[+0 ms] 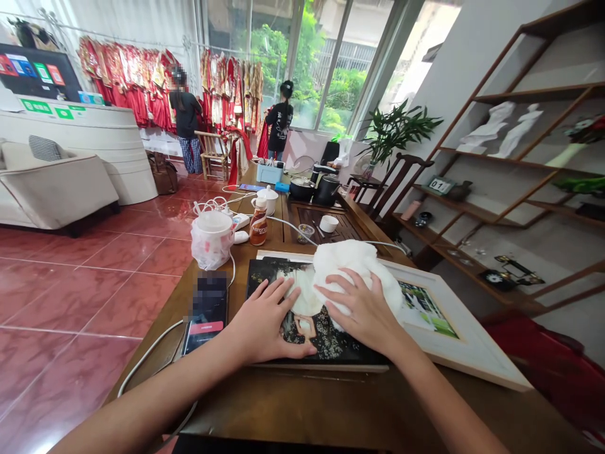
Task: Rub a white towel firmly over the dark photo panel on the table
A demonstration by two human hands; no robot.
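My left hand lies flat with fingers spread on a dark framed photo on the wooden table. My right hand presses down flat on a fluffy white cloth that rests on that photo. A larger picture in a pale frame lies under and to the right of the dark one.
A phone with a cable lies left of my left hand. Behind stand a bagged white container, a brown bottle, a white pot, kettles and a small cup. Wooden shelves stand at the right. Two people stand by the far clothes rack.
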